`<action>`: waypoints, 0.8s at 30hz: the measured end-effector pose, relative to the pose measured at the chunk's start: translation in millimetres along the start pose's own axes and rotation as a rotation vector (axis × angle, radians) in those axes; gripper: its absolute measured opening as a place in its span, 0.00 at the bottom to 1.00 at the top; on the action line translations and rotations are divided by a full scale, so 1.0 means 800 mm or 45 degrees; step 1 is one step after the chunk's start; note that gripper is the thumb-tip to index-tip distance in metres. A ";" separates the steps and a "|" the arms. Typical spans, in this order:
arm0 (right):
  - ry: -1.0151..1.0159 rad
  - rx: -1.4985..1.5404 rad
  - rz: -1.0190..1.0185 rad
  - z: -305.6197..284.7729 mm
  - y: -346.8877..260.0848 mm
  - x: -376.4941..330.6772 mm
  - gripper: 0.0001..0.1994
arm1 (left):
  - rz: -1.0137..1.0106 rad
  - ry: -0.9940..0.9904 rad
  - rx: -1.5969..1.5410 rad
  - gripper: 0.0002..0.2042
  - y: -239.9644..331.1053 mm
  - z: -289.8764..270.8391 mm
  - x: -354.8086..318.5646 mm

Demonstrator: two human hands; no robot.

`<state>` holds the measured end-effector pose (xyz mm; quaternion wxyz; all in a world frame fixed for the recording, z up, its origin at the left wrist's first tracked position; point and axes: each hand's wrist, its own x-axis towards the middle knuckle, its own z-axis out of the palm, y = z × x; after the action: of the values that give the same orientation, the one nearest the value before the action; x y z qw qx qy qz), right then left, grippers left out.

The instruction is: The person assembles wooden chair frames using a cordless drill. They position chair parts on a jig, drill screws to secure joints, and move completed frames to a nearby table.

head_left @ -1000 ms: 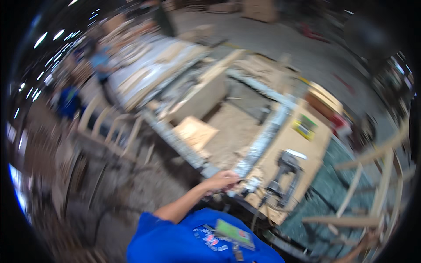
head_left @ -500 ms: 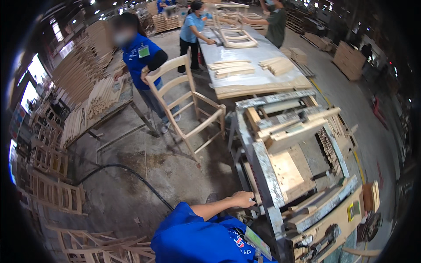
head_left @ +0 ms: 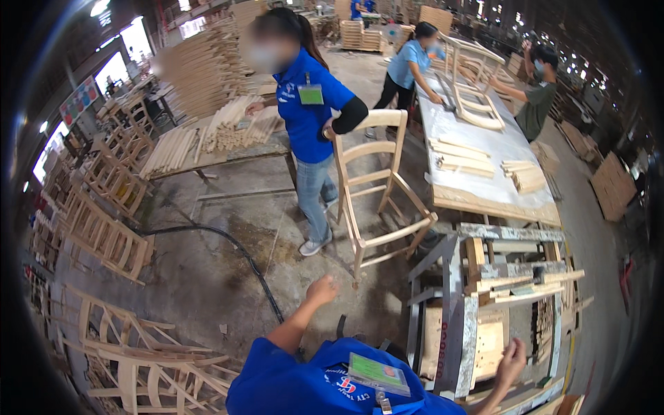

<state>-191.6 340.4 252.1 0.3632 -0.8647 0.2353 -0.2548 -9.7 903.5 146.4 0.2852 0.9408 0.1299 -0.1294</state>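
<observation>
Left hand: we see the left hand (head_left: 322, 290) over the floor, apart from the chair; its fingers are loosely bent and hold nothing we can make out.
Right hand: we find the right hand (head_left: 510, 361) raised by the metal stand (head_left: 452, 290), fingers half curled with no part visible in them; we cannot tell whether it touches anything.
Just changed: half a second ago we had the left hand beside the stand's edge and no right hand in view; now the left is out toward the chair, and we judge both to be free of any piece.
Chair: the ladder-back chair frame (head_left: 370, 177) stands on the floor ahead of the left hand, beside a co-worker (head_left: 304, 131) in blue; we see pale bare wood, bowed back slats and an open seat.
Stand: we notice grey, paint-flecked metal bars around light boards.
Sheeted table: a glossy film covers the table (head_left: 484, 190), with smooth wooden strips (head_left: 465, 164) lying in rows.
Floor: we see stained concrete, a curving black hose (head_left: 243, 251) and, lower left, heaped curved chair parts (head_left: 128, 384).
</observation>
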 end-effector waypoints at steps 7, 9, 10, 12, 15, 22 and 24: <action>-0.566 0.065 -0.214 0.186 -0.037 0.045 0.08 | -0.184 -0.528 0.084 0.26 -0.057 0.053 -0.067; -0.686 0.066 -0.284 0.223 -0.050 0.057 0.08 | -0.123 -0.620 0.317 0.27 -0.065 0.070 -0.063; -0.724 0.063 -0.287 0.234 -0.054 0.072 0.08 | -0.158 -0.592 0.327 0.28 -0.064 0.087 -0.066; -0.827 0.034 -0.267 0.252 -0.056 0.098 0.08 | -0.185 -0.631 0.322 0.29 -0.056 0.117 -0.060; -0.863 0.019 -0.194 0.273 -0.066 0.152 0.08 | -0.208 -0.755 0.279 0.29 -0.019 0.126 0.008; -0.987 -0.104 -0.380 0.323 -0.101 0.250 0.10 | -0.295 -0.169 -0.341 0.24 0.103 0.117 0.170; -1.018 -0.152 -0.445 0.338 -0.118 0.265 0.11 | -0.391 -0.169 -0.557 0.25 0.141 0.118 0.204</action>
<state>156.0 411.1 215.6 0.3266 -0.9416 -0.0594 0.0563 162.5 787.0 75.7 0.4665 0.8156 0.2769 -0.2014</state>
